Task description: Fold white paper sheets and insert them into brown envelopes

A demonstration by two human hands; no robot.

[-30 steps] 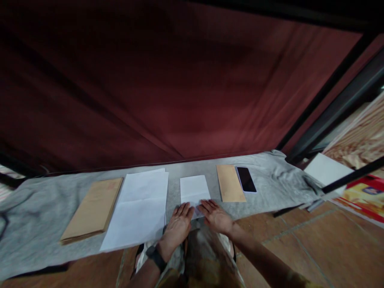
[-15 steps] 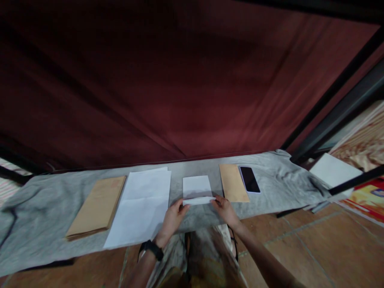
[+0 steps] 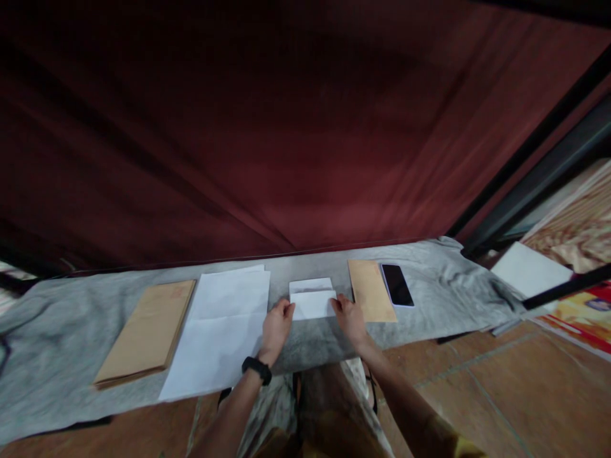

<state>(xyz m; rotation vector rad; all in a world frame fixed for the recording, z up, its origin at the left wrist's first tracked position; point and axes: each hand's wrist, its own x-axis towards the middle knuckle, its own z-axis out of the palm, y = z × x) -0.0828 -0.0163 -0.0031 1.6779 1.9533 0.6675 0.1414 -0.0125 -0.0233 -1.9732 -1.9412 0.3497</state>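
A white sheet of paper (image 3: 312, 305) lies in front of me with its near part folded over toward the far edge, leaving a strip of the far part uncovered. My left hand (image 3: 277, 324) pinches the left end of the folded flap, and a dark band is on that wrist. At the flap's right end, my right hand (image 3: 350, 320) grips the paper between thumb and fingers. Close beyond the right hand lies a single brown envelope (image 3: 371, 289). Larger white sheets (image 3: 219, 327), with a crease across the middle, lie left of my left hand.
A stack of brown envelopes (image 3: 146, 334) sits at the left. A phone (image 3: 398, 285) lies right of the single envelope. Grey cloth (image 3: 443, 286) covers the narrow surface, with a dark red curtain (image 3: 296, 159) behind it and a tiled floor (image 3: 458, 388) below.
Both hands have moved away from me, carrying the paper's near edge up and over toward its far edge. The flap now covers more of the sheet.
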